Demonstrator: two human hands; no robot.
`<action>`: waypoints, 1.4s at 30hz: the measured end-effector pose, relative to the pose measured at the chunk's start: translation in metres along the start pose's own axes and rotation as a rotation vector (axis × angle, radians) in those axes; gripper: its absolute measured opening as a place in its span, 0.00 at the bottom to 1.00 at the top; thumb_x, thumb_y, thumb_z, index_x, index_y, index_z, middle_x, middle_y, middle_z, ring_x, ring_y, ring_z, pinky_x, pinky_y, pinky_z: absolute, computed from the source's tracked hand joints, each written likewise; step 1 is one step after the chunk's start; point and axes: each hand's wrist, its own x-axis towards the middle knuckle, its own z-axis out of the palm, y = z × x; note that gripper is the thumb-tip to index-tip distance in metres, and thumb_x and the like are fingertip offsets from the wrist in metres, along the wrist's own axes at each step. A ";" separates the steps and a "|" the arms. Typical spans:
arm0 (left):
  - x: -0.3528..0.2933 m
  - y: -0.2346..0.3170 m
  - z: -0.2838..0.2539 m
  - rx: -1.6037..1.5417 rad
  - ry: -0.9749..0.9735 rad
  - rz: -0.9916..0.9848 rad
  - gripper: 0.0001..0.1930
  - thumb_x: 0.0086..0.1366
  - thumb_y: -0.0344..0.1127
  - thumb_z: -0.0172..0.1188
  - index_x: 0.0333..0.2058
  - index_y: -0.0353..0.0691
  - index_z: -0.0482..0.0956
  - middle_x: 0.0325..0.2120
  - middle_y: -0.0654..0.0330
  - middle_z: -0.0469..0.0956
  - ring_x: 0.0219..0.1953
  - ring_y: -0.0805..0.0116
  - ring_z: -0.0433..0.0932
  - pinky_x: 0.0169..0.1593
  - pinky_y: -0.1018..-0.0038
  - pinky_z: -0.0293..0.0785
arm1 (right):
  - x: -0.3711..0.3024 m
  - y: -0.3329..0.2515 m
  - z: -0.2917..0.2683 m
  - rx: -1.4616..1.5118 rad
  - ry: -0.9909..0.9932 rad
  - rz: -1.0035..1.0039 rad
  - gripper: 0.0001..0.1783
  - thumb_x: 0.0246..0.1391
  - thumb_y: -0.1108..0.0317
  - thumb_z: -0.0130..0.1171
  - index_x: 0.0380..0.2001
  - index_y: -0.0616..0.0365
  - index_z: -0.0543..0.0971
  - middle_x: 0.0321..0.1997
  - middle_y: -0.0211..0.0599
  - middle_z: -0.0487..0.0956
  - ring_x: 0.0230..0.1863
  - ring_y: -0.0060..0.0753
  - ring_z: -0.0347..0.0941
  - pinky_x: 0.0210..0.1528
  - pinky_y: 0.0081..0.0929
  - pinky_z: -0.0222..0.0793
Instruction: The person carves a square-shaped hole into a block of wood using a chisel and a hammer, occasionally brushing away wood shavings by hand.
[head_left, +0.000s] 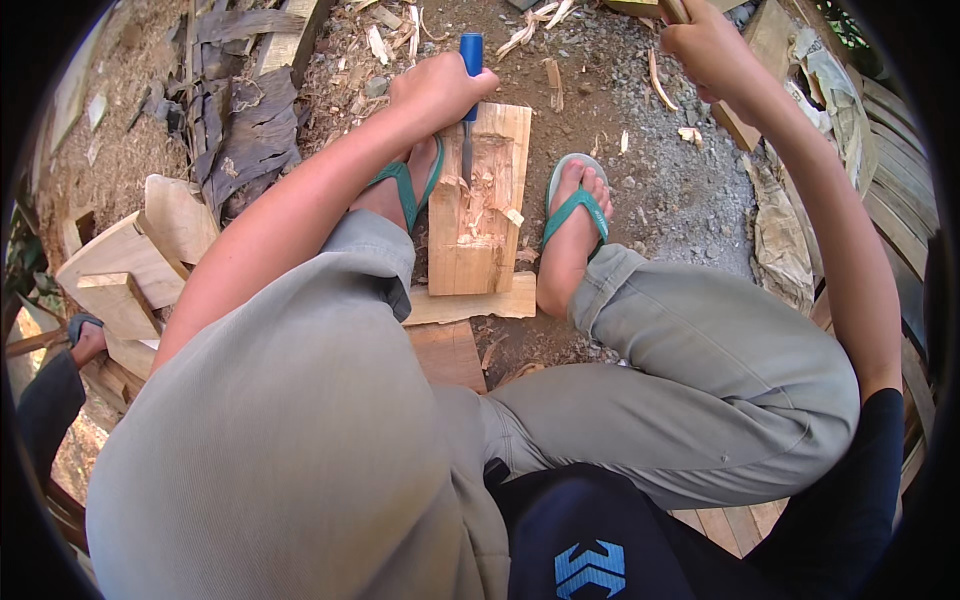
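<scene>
My left hand (437,92) is wrapped round a chisel (472,55) with a blue handle, held nearly upright. Its steel blade meets the left side of a rough recess cut in a pale wooden block (472,270). Curled chips and splinters lie in the recess. Raised at the upper right, away from the block, my right hand (708,48) is closed round a wooden handle (676,10). The frame's top edge cuts off the rest of that tool, so its head cannot be made out for certain.
My feet in green flip-flops flank the block, which rests on another board (480,304). Offcuts (130,260) are piled at left, beside dark bark sheets (245,130). Shavings litter the dirt. Crumpled sheeting (785,240) and planks lie at right. Another person's foot (88,340) shows far left.
</scene>
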 end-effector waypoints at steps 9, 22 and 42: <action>-0.005 0.002 -0.005 0.004 -0.034 0.001 0.28 0.58 0.60 0.53 0.30 0.36 0.83 0.26 0.48 0.83 0.33 0.51 0.84 0.40 0.59 0.76 | -0.018 0.000 0.007 -0.034 0.010 -0.048 0.14 0.50 0.77 0.49 0.42 0.58 0.70 0.21 0.27 0.66 0.15 0.22 0.61 0.15 0.27 0.56; -0.029 0.002 -0.004 -0.073 0.145 0.162 0.23 0.57 0.57 0.54 0.24 0.41 0.82 0.21 0.51 0.82 0.29 0.49 0.83 0.38 0.57 0.78 | -0.001 -0.012 -0.029 0.128 0.145 0.063 0.10 0.49 0.76 0.55 0.34 0.53 0.69 0.20 0.27 0.63 0.14 0.22 0.57 0.12 0.28 0.51; -0.006 -0.001 -0.002 0.009 0.049 -0.005 0.26 0.58 0.58 0.54 0.30 0.37 0.85 0.29 0.48 0.84 0.35 0.50 0.85 0.42 0.59 0.78 | -0.029 -0.003 0.041 -0.178 -0.135 -0.216 0.13 0.51 0.74 0.55 0.41 0.64 0.71 0.25 0.38 0.69 0.28 0.32 0.68 0.32 0.35 0.66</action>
